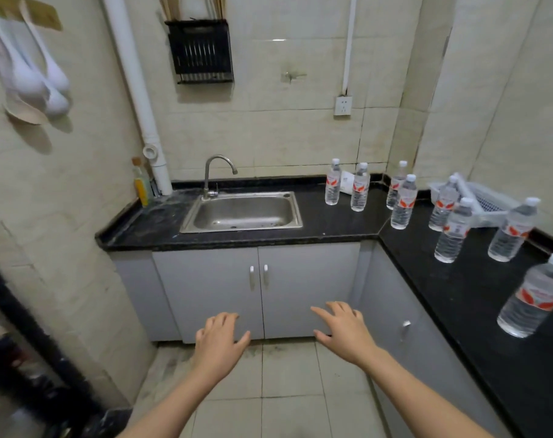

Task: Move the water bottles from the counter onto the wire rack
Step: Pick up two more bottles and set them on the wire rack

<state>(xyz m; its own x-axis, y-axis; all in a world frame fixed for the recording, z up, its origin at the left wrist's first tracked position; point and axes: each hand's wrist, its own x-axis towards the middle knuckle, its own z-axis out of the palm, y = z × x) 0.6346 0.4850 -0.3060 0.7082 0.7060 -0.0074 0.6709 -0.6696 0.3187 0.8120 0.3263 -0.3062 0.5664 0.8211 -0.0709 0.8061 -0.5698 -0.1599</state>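
Several clear water bottles with red-and-white labels stand upright on the black L-shaped counter (332, 222). One bottle (333, 182) and another (360, 188) stand right of the sink. More stand along the right arm of the counter, among them one at the corner (403, 202) and the nearest one (532, 295). My left hand (219, 341) and my right hand (346, 330) hover low in front of the cabinet doors, fingers spread, holding nothing. A dark frame (19, 314) at the left edge is blurred; I cannot tell if it is the wire rack.
A steel sink (242, 211) with a curved tap (215, 173) sits in the counter. A yellow dish-soap bottle (142, 184) stands at its left. A white plastic basket (487, 200) lies tilted by the right wall. A black holder (200, 52) hangs above. Tiled floor lies below.
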